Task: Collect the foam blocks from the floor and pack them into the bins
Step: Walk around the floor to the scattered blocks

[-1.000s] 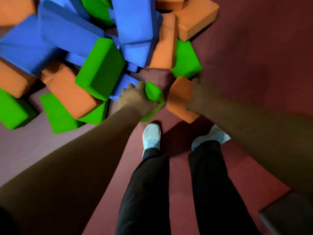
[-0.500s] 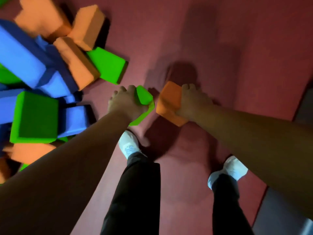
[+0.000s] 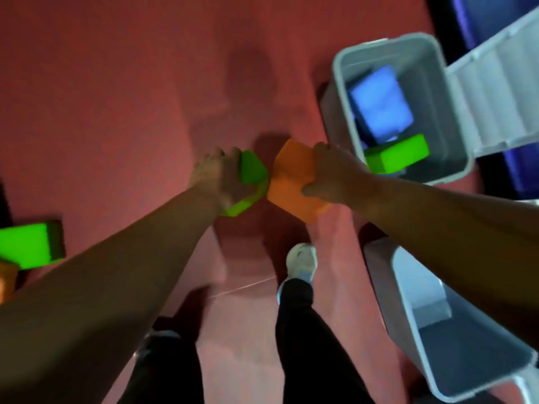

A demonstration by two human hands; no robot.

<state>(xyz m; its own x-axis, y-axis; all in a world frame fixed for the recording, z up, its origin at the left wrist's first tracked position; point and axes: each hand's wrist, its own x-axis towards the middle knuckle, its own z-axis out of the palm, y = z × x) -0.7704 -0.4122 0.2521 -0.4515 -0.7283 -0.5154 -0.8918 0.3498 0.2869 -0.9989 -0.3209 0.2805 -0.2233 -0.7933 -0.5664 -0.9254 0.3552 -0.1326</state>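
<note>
My left hand [image 3: 217, 177] grips a green foam block [image 3: 253, 170], carried above the red floor. Beside it my right hand [image 3: 335, 173] grips an orange foam block [image 3: 288, 182]; the two blocks nearly touch. Just right of my right hand stands a grey bin [image 3: 341, 91] with its lid [image 3: 495, 91] flipped open. Inside it lie a blue block [image 3: 379, 109] and a green block [image 3: 396, 154]. A second grey bin [image 3: 414, 325] stands at the lower right, partly hidden under my right forearm.
A green block [image 3: 27, 246] and the edge of an orange block [image 3: 5, 282] lie on the floor at the far left. My legs and a white shoe [image 3: 302, 262] are below the hands. Dark blue surfaces border the bins at the right.
I have turned away from the block pile to the right, carrying both blocks. The pile has slid out of view at the left and the two grey bins have come into view.
</note>
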